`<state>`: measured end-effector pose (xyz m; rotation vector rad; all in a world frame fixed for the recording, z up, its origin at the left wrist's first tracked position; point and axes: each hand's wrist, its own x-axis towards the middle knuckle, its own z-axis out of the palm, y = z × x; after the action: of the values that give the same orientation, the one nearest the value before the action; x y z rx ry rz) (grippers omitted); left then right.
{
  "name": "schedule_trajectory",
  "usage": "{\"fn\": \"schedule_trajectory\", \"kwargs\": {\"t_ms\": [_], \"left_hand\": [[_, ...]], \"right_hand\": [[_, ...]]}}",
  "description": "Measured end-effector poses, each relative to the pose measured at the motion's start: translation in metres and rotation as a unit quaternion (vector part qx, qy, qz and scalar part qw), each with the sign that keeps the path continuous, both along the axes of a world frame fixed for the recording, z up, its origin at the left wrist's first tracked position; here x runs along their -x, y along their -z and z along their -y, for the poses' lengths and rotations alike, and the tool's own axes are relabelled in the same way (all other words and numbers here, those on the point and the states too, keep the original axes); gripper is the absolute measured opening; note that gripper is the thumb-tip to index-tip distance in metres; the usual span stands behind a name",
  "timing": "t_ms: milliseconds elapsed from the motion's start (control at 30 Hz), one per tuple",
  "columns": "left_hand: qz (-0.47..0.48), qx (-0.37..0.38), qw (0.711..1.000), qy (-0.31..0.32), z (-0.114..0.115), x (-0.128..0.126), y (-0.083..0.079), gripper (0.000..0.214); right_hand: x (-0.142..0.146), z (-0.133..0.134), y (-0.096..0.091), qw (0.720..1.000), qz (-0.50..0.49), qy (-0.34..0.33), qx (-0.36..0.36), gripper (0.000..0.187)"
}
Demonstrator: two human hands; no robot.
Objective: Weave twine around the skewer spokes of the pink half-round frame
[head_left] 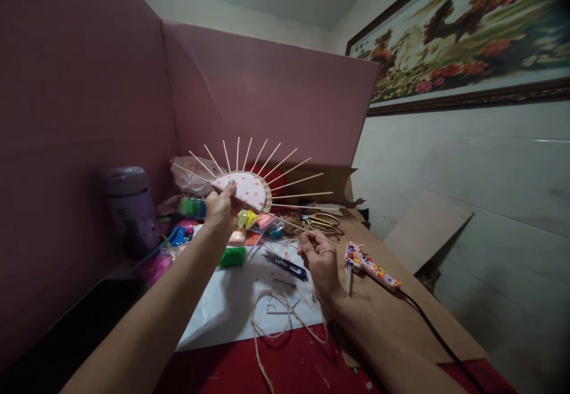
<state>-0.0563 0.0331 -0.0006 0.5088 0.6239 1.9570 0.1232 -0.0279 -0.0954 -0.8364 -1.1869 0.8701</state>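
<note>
My left hand (221, 207) is raised above the table and pinches the rim of a round pink dotted disc (246, 189) with several thin wooden sticks fanning out from its edge. My right hand (319, 257) rests lower, fingers curled round a strand of jute twine (271, 317) that runs toward the disc and trails in loops over the white sheet (231, 305). A small blue thread snipper (287, 265) lies between my two hands.
A patterned glue gun (369, 268) with a black cord lies right of my right hand. Colourful clay packets (232, 256), scissors (323, 221) and a plastic bag crowd the back. A purple bottle (129, 207) stands left. Pink cardboard walls enclose the table.
</note>
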Motion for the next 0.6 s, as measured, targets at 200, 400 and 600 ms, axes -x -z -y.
{"fn": "schedule_trajectory", "kwargs": {"t_ms": [200,400,600], "left_hand": [[-0.027,-0.02,0.999,-0.017,0.006,-0.001,-0.009,0.008],[-0.002,-0.015,1.0,0.022,0.011,0.002,-0.017,0.024],[0.008,-0.011,1.0,0.017,0.012,0.005,-0.02,0.02]], "right_hand": [[0.001,0.001,-0.001,1.0,-0.025,0.003,0.009,0.021],[-0.003,-0.005,-0.007,0.989,-0.128,0.008,0.069,0.029],[-0.008,-0.006,-0.01,0.984,-0.17,0.036,0.039,0.025]]}}
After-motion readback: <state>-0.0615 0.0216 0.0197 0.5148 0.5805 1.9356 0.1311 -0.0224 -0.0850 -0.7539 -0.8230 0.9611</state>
